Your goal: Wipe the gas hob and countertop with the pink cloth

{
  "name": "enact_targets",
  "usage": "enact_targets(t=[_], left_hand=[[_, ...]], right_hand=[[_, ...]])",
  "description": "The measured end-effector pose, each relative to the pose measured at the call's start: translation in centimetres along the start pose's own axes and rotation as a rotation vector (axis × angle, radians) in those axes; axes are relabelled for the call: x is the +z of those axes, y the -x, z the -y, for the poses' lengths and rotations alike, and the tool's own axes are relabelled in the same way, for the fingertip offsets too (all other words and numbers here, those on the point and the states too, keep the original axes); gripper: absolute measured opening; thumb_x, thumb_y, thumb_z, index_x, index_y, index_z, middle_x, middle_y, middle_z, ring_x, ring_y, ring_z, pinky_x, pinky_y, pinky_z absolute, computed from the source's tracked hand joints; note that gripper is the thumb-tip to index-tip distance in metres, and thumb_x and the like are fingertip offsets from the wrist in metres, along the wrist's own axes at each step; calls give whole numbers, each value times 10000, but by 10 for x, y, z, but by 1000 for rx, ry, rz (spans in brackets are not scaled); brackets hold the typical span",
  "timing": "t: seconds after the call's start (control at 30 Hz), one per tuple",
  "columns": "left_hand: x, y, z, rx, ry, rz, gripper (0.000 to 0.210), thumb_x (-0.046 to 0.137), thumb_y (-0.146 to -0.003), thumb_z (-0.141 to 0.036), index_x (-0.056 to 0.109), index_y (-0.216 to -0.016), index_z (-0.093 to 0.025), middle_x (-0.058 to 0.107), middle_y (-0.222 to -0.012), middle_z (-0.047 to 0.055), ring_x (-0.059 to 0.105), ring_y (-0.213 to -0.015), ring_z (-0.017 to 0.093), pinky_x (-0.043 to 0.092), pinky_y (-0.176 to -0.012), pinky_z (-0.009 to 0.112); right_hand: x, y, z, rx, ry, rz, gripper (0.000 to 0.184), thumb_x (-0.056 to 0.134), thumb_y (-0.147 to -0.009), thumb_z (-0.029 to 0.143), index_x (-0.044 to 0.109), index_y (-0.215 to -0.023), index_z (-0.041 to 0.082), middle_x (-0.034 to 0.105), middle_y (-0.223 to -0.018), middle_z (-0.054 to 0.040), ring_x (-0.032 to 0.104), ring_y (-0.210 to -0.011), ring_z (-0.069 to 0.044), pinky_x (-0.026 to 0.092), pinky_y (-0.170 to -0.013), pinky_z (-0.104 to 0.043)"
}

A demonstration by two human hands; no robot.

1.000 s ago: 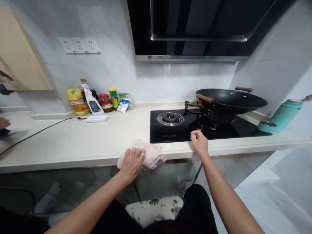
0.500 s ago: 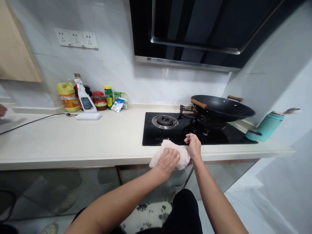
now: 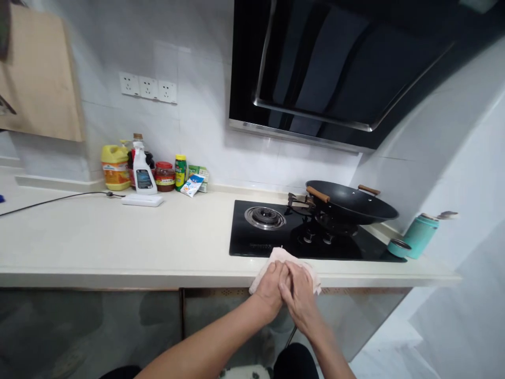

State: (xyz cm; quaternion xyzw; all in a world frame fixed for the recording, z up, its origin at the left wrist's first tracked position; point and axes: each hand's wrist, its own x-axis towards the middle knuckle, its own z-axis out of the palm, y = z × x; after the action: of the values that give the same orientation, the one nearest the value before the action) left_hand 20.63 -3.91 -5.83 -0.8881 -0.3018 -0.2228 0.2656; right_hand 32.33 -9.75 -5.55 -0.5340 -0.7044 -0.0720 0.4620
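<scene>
A pale pink cloth (image 3: 281, 256) lies bunched at the counter's front edge, just before the gas hob (image 3: 252, 245). Pressed onto it is my left hand (image 3: 272, 287), its fingers curled into the fabric. Beside it and touching it, my right hand (image 3: 300, 292) also grips the cloth, fingers bent over the folds. The cloth's right end hangs slightly over the edge. My hands hide its middle.
A black wok (image 3: 351, 202) with wooden handles sits on the right burner. A teal canister (image 3: 422, 236) stands beyond it. Back left are a spray bottle (image 3: 142, 171), a yellow jug (image 3: 115, 168) and a white box (image 3: 142, 200) with a cable. A range hood (image 3: 315, 68) hangs above.
My right hand has come down from over the hob's front edge onto the cloth, next to my left hand. The view has tilted up a little.
</scene>
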Motion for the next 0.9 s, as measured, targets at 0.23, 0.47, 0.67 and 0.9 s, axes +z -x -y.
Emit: enact_targets(t=[0.23, 0.47, 0.67, 0.9], left_hand=[[-8, 45, 47, 49, 173, -6, 438, 563, -941, -257, 524, -1360, -137, 618, -1353, 163, 521, -1313, 305, 354, -1110, 492], [-69, 83, 123, -213, 589, -157, 406, 530, -885, -211, 595, -1285, -229, 736, -1155, 77, 678, -1045, 218, 531, -926, 369], [-76, 97, 192, -631, 591, -184, 357, 530, -851, -446, 713, -1041, -206, 786, -969, 66, 728, -901, 242, 551, -903, 381], [-82, 115, 227, -862, 483, -53, 476, 486, -823, -564, 715, -1018, -195, 780, -1050, 83, 727, -949, 261, 541, -888, 360]], right_hand=[[9, -2, -1, -266, 210, 283, 875, 704, -817, 322, 241, -1552, 217, 429, -1539, -145, 386, -1425, -296, 287, -1160, -514], [53, -19, 29, -130, 423, 217, 948, 869, -613, 305, 442, -1453, 196, 510, -1434, -223, 480, -1290, -385, 354, -1039, -550], [123, -35, 90, -322, 423, 249, 881, 795, -742, 484, 372, -1487, 280, 533, -1404, -211, 501, -1267, -384, 416, -968, -570], [157, -44, 120, -610, 341, 43, 412, 470, -1000, 296, 442, -1411, 299, 577, -1311, -106, 550, -1160, -272, 489, -877, -444]])
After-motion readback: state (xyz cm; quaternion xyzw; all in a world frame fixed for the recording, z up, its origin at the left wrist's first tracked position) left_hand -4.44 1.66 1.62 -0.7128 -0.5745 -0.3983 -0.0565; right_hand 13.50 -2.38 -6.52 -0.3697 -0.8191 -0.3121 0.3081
